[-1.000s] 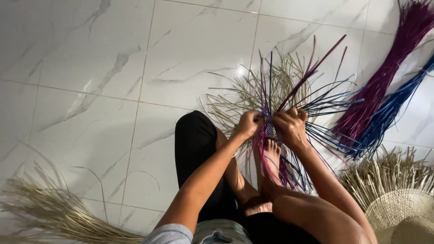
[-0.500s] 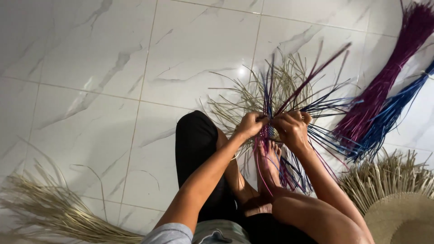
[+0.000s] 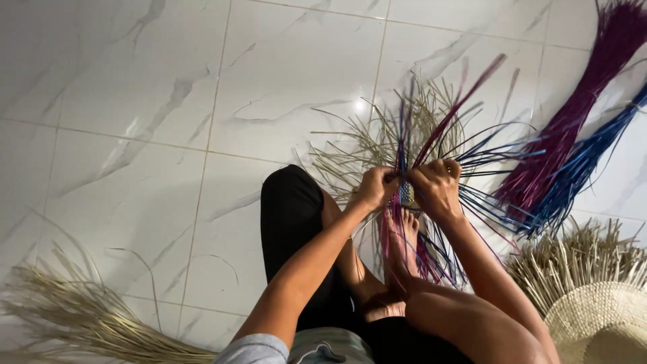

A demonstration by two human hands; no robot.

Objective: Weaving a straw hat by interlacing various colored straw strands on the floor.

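Note:
I sit on a white tiled floor with a woven piece point(image 3: 406, 194) of straw-coloured, blue and purple strips between my hands. Its loose strips point(image 3: 431, 121) fan out away from me and to the right. My left hand point(image 3: 375, 187) grips the weave on its left side. My right hand point(image 3: 437, 185) grips it on the right and holds a purple strip that sticks up and away. My foot point(image 3: 403, 232) lies just under the weave, pinning some strips. My black-clad knee point(image 3: 291, 202) is at the left of the hands.
A bundle of purple strips point(image 3: 586, 101) and a bundle of blue strips point(image 3: 586, 168) lie at the right. A woven straw piece with a fringe point(image 3: 593, 317) sits at the lower right. A pile of pale straw point(image 3: 81, 317) lies at the lower left.
Both hands stay on the weave with small finger movements. The purple strip in my right hand has swung slightly.

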